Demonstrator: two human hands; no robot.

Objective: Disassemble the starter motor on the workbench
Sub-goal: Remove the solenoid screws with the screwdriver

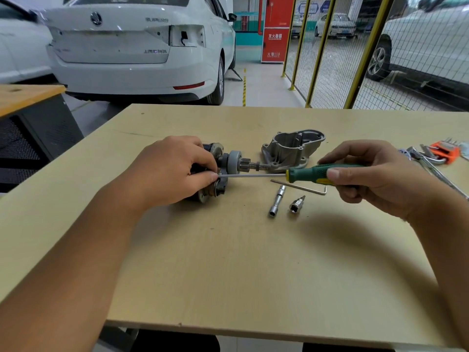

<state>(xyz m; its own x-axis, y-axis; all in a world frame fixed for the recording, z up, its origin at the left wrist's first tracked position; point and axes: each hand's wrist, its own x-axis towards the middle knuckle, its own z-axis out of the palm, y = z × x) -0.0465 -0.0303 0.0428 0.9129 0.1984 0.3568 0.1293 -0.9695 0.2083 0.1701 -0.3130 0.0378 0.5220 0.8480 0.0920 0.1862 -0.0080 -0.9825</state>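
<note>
The starter motor (229,163) lies on its side on the workbench (228,262), its pinion shaft pointing right. My left hand (172,171) grips the motor body from above, hiding most of it. My right hand (373,176) holds a green and yellow screwdriver (317,172) by the handle. Its long shaft runs left, and the tip reaches the motor next to my left thumb. The removed grey nose housing (291,148) sits just behind the pinion, open side up.
A hex key (302,187), a long socket (277,201) and a short bit socket (296,205) lie right of the motor. An orange hex key set (446,151) and wrenches (429,161) sit at the right edge. Behind the bench are a white car (137,47) and a yellow mesh fence (355,52).
</note>
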